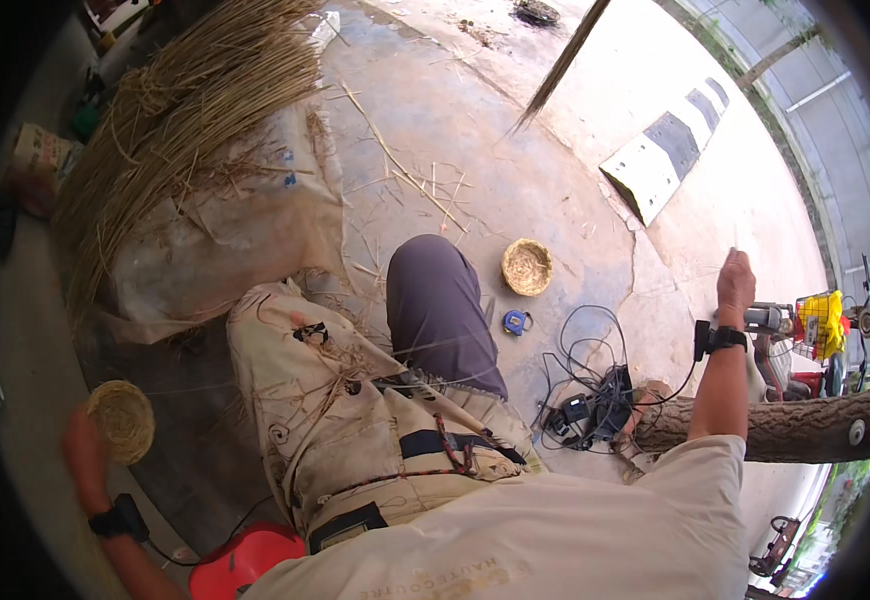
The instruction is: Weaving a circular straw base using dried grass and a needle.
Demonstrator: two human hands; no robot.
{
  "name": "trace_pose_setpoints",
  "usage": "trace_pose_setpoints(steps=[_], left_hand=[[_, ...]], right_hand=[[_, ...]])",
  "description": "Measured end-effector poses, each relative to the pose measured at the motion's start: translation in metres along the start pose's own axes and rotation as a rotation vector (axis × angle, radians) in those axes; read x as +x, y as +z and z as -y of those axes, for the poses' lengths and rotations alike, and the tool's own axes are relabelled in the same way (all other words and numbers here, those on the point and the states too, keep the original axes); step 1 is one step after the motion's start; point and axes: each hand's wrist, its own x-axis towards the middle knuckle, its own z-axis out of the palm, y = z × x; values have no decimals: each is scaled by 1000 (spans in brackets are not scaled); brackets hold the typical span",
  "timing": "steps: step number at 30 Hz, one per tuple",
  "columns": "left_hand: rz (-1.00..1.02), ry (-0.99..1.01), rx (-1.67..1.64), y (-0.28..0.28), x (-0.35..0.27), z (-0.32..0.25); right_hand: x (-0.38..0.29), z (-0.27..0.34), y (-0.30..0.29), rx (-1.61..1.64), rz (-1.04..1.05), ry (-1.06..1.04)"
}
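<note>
My left hand [83, 450] is at the far left, slightly blurred, holding a small round coiled straw basket [121, 421] by its edge. A thin pale strand runs from near that basket across my lap. My right hand [736, 285] is raised far out to the right, its fingers closed together; fine strands show beside the fingertips, too faint to trace fully. A second small straw basket [527, 268] stands on the concrete ground beyond my knee, with a blue tape measure [515, 322] close to it. Loose straw lies on the patterned cloth [330, 360] over my lap.
A large bundle of straw stalks [202, 97] lies on plastic sheeting [240, 240] at the upper left. Tangled black cables and adapters [592, 409] lie beside a tree trunk [772, 427]. Straw bits litter the ground. A red plastic item [247, 559] is at my left side.
</note>
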Motion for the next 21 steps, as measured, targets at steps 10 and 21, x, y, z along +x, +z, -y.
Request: trace_pose_setpoints(steps=[10, 21], left_hand=[[123, 701, -497, -104, 0, -317], [144, 779, -709, -95, -12, -379]], right_hand=[[-263, 278, -131, 1244, 552, -1152], [-348, 325, -102, 738, 1831, -1380]])
